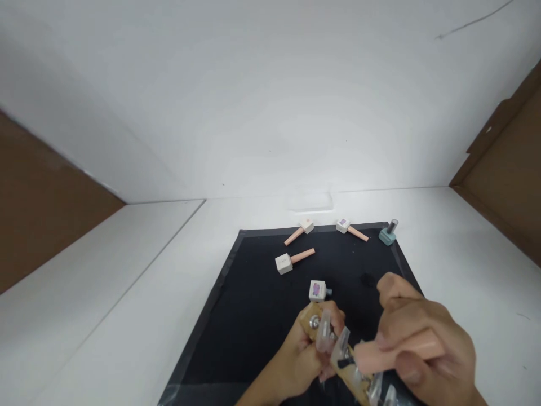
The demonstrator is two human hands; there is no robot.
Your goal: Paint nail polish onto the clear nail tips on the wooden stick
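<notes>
My left hand [298, 358] is closed around a tan strip [311, 320] that carries several clear false nail tips [323, 332] and small silvery round bits. In my right hand [435, 338] is a nail polish brush [376, 357] with a peach cap-handle, pinched between thumb and fingers. Its dark bristles meet or hover just over one nail tip; contact cannot be made out for sure. Just beyond my left hand, a white square nail polish bottle [316, 290] with a purple mark lies uncapped, its neck toward the right. My hands hide part of the strip.
Three white bottles with peach caps lie farther back: one on the left [284, 263], one behind it [307, 225], one to the right [343, 225]. A teal bottle [387, 235] stands at the black mat's [236, 316] far right corner. White wall and brown side panels surround the table.
</notes>
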